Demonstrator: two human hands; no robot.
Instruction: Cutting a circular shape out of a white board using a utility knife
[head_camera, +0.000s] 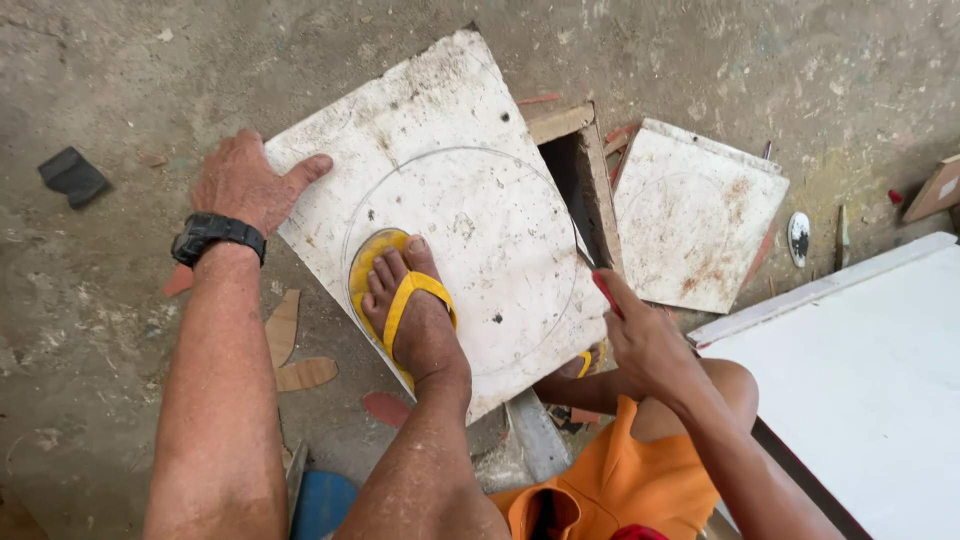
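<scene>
The white board (450, 190) lay flat across a wooden frame (590, 170) on the concrete floor (120, 60), a large circle drawn on its face. It looked stiff and fairly light — probably sheet stock that would flex little but chip at its worn, stained edges, so the firm corners and sides seemed the sound places to take hold.

The left hand (245, 180) was spread flat on the board's upper left corner, thumb stretched along the edge, a black watch (215, 235) on the wrist. The right hand (645, 335) was closed in a pinch on a red pencil (605, 292) at the board's right edge, its tip near the drawn line. A foot in a yellow sandal (400, 305) pressed down on the board's lower left part.

Right of the board lay a second white square panel (695, 215), and beyond that a larger clean white sheet (860, 390). The floor around the board was dusty and rough — strewn with thin wood offcuts (295, 350) to its left, and a dark block (72, 175) farther left.
</scene>
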